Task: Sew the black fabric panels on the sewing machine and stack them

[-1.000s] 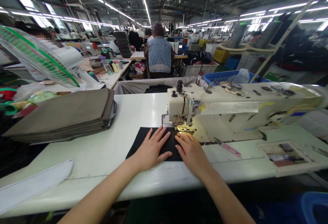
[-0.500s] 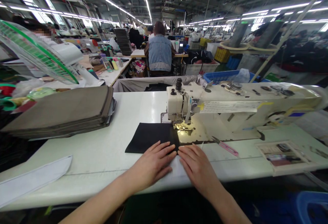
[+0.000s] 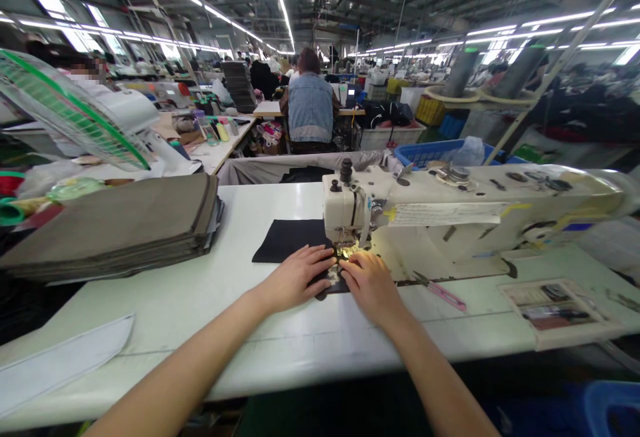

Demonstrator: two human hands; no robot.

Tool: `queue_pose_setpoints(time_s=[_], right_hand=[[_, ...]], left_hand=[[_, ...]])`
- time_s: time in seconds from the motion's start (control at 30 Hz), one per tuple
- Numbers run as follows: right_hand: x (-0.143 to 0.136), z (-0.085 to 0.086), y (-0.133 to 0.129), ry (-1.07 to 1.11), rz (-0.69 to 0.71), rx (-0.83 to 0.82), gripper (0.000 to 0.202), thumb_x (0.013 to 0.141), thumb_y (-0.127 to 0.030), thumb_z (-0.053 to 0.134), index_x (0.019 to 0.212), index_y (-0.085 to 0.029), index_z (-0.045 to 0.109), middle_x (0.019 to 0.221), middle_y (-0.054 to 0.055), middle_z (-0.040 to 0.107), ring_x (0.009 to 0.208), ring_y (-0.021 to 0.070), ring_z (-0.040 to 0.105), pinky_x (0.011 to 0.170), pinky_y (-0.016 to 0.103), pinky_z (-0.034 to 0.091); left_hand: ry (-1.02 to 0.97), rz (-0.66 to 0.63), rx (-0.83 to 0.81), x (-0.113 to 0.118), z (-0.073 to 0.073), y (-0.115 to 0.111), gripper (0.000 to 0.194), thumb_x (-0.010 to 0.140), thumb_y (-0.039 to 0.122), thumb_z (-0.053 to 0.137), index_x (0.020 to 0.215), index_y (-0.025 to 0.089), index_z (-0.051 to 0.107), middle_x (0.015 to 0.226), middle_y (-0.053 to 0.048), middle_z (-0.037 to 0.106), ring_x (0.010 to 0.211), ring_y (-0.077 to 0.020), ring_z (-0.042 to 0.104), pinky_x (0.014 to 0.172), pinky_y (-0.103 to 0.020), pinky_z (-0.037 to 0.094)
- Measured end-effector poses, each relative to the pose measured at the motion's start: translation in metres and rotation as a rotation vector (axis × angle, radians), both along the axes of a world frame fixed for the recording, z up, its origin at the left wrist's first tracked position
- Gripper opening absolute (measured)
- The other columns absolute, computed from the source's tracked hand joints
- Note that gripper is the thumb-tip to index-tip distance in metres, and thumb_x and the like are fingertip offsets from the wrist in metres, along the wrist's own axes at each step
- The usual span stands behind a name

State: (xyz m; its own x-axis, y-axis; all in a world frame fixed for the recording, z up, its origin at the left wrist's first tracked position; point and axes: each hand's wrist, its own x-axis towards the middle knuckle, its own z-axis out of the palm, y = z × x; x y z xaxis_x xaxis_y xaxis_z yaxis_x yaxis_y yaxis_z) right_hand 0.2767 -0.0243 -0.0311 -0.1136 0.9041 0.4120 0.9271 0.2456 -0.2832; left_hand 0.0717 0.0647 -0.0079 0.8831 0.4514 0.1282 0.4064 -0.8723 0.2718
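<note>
A black fabric piece (image 3: 287,239) lies on the white table (image 3: 200,304), running under the head of a cream sewing machine (image 3: 450,214). My left hand (image 3: 295,277) presses flat on the fabric's near edge, fingers spread toward the needle. My right hand (image 3: 369,282) rests on the fabric just in front of the lit presser foot (image 3: 347,251), fingertips at the foot. The part of the fabric under both hands is hidden.
A stack of brown-grey fabric pieces (image 3: 120,224) sits at the left, with a green fan (image 3: 70,114) behind it. A white cut piece (image 3: 60,364) lies front left. Pink-handled snips (image 3: 443,290) and a small tray (image 3: 555,304) lie right. A person in a denim vest (image 3: 311,107) sits beyond.
The black fabric has moved away from me, further under the machine head. Both hands came forward with it, from the near table edge up to the presser foot.
</note>
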Motion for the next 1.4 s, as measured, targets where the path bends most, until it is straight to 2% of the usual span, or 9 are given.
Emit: queue_pose_setpoints(time_s=[0.17, 0.47, 0.67, 0.87, 0.93, 1.13, 1.27, 1.33, 1.4], right_hand=[[0.001, 0.0, -0.005, 0.01, -0.001, -0.002, 0.019, 0.093, -0.018, 0.063, 0.109, -0.022, 0.07, 0.104, 0.008, 0.066, 0.1, 0.0265, 0.059, 0.088, 0.043, 0.048], [-0.003, -0.014, -0.028, 0.142, 0.016, 0.064, 0.021, 0.094, -0.017, 0.059, 0.113, -0.019, 0.067, 0.106, 0.009, 0.063, 0.101, 0.0262, 0.058, 0.091, 0.045, 0.051], [-0.003, -0.015, -0.028, 0.174, 0.014, 0.069, 0.021, 0.096, -0.016, 0.056, 0.113, -0.019, 0.067, 0.107, 0.009, 0.063, 0.101, 0.0262, 0.058, 0.092, 0.046, 0.052], [-0.001, -0.014, -0.029, 0.195, 0.024, 0.07, 0.018, 0.096, -0.017, 0.055, 0.108, -0.018, 0.068, 0.107, 0.01, 0.065, 0.101, 0.0265, 0.059, 0.092, 0.046, 0.052], [0.0, -0.015, -0.033, 0.216, 0.025, 0.075, 0.017, 0.098, -0.02, 0.054, 0.105, -0.019, 0.069, 0.105, 0.009, 0.065, 0.1, 0.0258, 0.06, 0.092, 0.045, 0.052], [0.002, -0.021, -0.045, 0.254, 0.013, 0.086, 0.019, 0.1, -0.026, 0.051, 0.105, -0.022, 0.069, 0.106, 0.008, 0.067, 0.1, 0.0246, 0.062, 0.091, 0.043, 0.053], [0.002, -0.021, -0.045, 0.259, 0.011, 0.079, 0.019, 0.1, -0.027, 0.051, 0.104, -0.021, 0.069, 0.106, 0.008, 0.067, 0.101, 0.0249, 0.062, 0.091, 0.043, 0.052], [0.001, -0.02, -0.045, 0.264, 0.019, 0.073, 0.02, 0.101, -0.027, 0.05, 0.105, -0.021, 0.069, 0.107, 0.008, 0.066, 0.101, 0.0249, 0.061, 0.092, 0.044, 0.052], [0.001, -0.019, -0.045, 0.27, 0.02, 0.069, 0.02, 0.101, -0.027, 0.05, 0.106, -0.021, 0.069, 0.108, 0.008, 0.066, 0.102, 0.0247, 0.061, 0.093, 0.045, 0.052]], left_hand=[[-0.003, -0.006, 0.027, 0.003, -0.001, 0.015, 0.046, 0.1, 0.043, 0.052, 0.141, 0.024, 0.055, 0.152, -0.009, 0.049, 0.14, -0.0312, 0.044, 0.116, -0.055, 0.033], [-0.018, 0.025, 0.025, 0.001, -0.003, 0.013, 0.045, 0.1, 0.041, 0.051, 0.143, 0.025, 0.054, 0.151, -0.009, 0.051, 0.142, -0.0299, 0.043, 0.118, -0.055, 0.031], [0.022, 0.104, 0.018, 0.0, -0.004, 0.01, 0.045, 0.1, 0.045, 0.05, 0.142, 0.03, 0.055, 0.158, -0.01, 0.041, 0.148, -0.0338, 0.031, 0.117, -0.063, 0.025], [0.135, 0.331, 0.091, 0.01, -0.01, 0.006, 0.073, 0.098, 0.053, 0.051, 0.155, 0.011, 0.033, 0.162, -0.022, 0.026, 0.151, -0.0349, 0.022, 0.12, -0.058, 0.022], [0.195, 0.368, 0.102, 0.009, -0.008, 0.001, 0.072, 0.099, 0.052, 0.048, 0.154, 0.008, 0.033, 0.162, -0.023, 0.025, 0.152, -0.0346, 0.021, 0.12, -0.057, 0.023], [0.303, 0.371, 0.131, -0.009, 0.009, -0.02, 0.049, 0.097, 0.026, 0.051, 0.144, 0.012, 0.05, 0.152, -0.019, 0.046, 0.14, -0.0319, 0.045, 0.109, -0.048, 0.043], [0.253, 0.367, 0.155, -0.014, 0.019, -0.022, 0.04, 0.086, 0.009, 0.052, 0.123, 0.016, 0.065, 0.124, -0.014, 0.067, 0.116, -0.0313, 0.062, 0.09, -0.043, 0.054], [0.082, 0.417, 0.086, -0.016, 0.022, -0.018, 0.03, 0.09, 0.011, 0.049, 0.111, 0.017, 0.069, 0.11, -0.011, 0.071, 0.106, -0.0286, 0.066, 0.089, -0.041, 0.054], [-0.26, 0.592, 0.002, -0.02, 0.023, -0.01, 0.031, 0.097, 0.018, 0.042, 0.116, 0.019, 0.066, 0.109, -0.009, 0.072, 0.103, -0.026, 0.067, 0.092, -0.04, 0.054]])
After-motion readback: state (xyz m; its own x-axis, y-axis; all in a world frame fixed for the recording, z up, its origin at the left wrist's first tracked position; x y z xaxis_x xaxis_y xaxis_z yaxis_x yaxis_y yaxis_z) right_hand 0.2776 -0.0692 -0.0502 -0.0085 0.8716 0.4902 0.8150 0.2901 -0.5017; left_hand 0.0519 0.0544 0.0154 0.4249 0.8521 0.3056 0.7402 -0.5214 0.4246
